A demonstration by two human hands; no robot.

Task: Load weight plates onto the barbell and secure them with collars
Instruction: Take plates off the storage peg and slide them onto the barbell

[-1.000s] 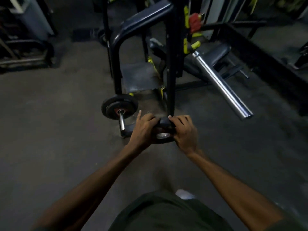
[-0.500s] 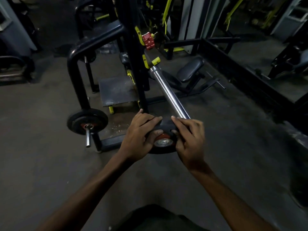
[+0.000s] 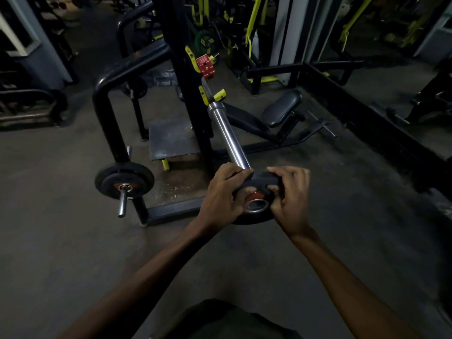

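- Head view: A person holds a small black weight plate (image 3: 256, 201) in both hands at the free end of a chrome barbell sleeve (image 3: 228, 138), which juts from a black rack upright (image 3: 186, 77) in a dim gym.
- The left hand (image 3: 221, 192) has its grip closed on the plate's left edge, fingers over the top rim; the right hand (image 3: 289, 194) has its grip closed on the right edge, fingertips curled into the face.
- The plate's steel-ringed centre hole faces the camera, just below and in front of the sleeve tip; whether the tip has entered the hole cannot be told, as the plate hides it.
- Judged from this, the step in hand is lining the plate up with the sleeve. The next move calls for levelling the hole with the sleeve's axis, then pushing the plate along it toward the rack.
- A second plate (image 3: 124, 179) sits on a storage peg low on the rack, left. A red block (image 3: 206, 66) clings to the upright; it may be a collar.
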